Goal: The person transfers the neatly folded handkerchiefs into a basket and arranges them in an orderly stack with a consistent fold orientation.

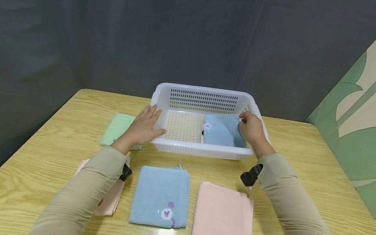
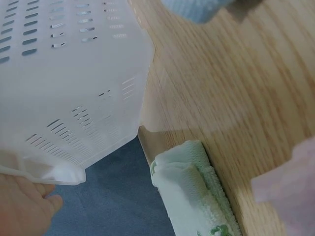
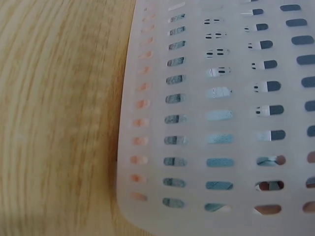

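A folded light-blue towel [image 1: 223,130] with a small white and purple design lies in the right half of the white plastic basket [image 1: 202,146]. My right hand [image 1: 253,130] reaches over the basket's right end and pinches the towel's right edge near its far corner. Through the slots in the right wrist view, a pinkish layer [image 3: 141,122] shows low down, under blue cloth [image 3: 220,162]. My left hand [image 1: 144,125] rests at the basket's left rim, fingers extended and thumb apart. Its fingers show beside the rim in the left wrist view.
A folded green towel [image 1: 114,128] lies left of the basket, partly behind my left hand. In front are a pink towel [image 1: 110,200] partly under my left forearm, a blue towel [image 1: 159,189] and another pink towel [image 1: 223,217]. A dark curtain [image 1: 181,35] hangs behind the wooden table [image 1: 299,153].
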The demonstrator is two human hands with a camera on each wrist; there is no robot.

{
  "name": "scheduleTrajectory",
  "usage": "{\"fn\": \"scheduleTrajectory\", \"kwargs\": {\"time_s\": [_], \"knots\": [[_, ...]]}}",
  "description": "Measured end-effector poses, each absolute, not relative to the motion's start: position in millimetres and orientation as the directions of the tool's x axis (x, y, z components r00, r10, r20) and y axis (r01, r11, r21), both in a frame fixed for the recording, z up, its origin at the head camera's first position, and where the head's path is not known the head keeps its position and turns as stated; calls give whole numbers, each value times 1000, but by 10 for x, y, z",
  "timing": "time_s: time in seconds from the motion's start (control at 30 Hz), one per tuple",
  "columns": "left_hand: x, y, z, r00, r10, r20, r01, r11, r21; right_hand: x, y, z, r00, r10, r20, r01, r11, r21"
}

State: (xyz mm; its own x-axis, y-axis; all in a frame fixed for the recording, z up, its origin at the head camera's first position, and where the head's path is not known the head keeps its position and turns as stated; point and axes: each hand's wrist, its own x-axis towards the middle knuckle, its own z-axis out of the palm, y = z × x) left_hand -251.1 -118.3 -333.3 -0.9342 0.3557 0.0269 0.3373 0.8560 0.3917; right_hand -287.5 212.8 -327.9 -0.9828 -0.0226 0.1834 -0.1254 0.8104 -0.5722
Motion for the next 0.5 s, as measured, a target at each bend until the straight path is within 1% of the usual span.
{"fn": "scheduleTrajectory", "kwargs": {"time_s": [0.37, 0.5], "knots": [[-2510, -1189, -3322, -936, 351, 27, 333, 858, 391, -2870, 2130, -3287, -975, -19, 222, -142, 824, -549], [-2513, -1181, -3322, -935, 355, 26, 336, 858, 388, -2876, 2140, -3277, -984, -16, 179, -117, 814, -569]]}}
